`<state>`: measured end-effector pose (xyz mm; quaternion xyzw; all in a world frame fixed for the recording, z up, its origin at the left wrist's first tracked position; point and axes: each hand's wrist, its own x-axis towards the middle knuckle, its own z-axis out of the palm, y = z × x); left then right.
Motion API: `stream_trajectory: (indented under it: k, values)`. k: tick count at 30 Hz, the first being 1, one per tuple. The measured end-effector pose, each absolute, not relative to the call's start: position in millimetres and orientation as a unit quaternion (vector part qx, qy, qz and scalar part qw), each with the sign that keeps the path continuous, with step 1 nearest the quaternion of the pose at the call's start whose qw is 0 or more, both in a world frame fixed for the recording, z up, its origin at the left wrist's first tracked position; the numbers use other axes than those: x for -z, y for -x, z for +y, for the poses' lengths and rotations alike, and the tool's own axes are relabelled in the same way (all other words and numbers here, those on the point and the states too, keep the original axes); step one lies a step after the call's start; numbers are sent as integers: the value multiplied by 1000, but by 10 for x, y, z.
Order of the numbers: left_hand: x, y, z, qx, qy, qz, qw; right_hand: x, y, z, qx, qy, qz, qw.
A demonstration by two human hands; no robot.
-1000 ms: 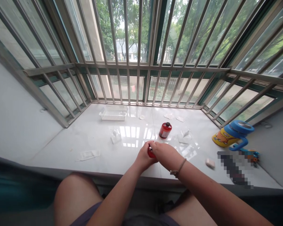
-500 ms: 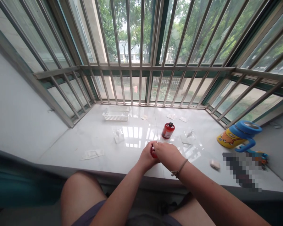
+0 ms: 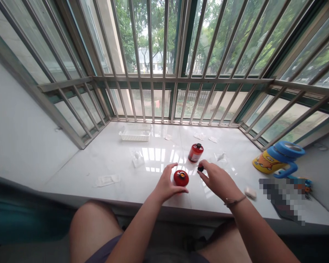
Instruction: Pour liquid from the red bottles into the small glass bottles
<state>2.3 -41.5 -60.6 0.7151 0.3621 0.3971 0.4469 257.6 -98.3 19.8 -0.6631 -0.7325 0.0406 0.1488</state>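
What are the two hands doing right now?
Left hand: curled around the red bottle, holding it.
Right hand: pinching a small black cap.

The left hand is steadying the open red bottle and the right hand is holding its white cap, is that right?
Not quite. In the head view the cap pinched by the right hand is black, not white. The left hand does steady the open red bottle.

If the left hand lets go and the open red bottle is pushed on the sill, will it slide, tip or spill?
The red bottle stands upright on a glossy sill, so it would probably slide easily. It looks small and short, so likely light and fairly stable. The right hand holds its cap, so any liquid could spill if it tips. The left hand steadies it.
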Motion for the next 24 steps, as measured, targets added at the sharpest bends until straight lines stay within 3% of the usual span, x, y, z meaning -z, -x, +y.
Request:
stream_trajectory:
  k: [4, 7, 11, 15, 19, 24]
  values:
    - [750, 512, -131, -545, -626, 479, 285, 623, -2994, -1173, -65, 726, -667, 156]
    - [863, 918, 179, -555, -509, 628, 198, 1070, -3197, -1281, -70, 745, -642, 168]
    - [946, 1194, 581, -505, -516, 660, 207, 1218, -3242, -1265, -21, 719, -653, 238]
    - [985, 1156, 861, -485, -556, 631, 241, 910, -2958, -1165, 15, 658, -663, 357]
    - [1025, 933, 897, -457, -609, 577, 294, 525, -2436, -1109, -87, 591, -667, 446]
    - [1044, 542, 584, -419, -674, 501, 345, 448, -1880, -1020, -199, 540, -679, 456]
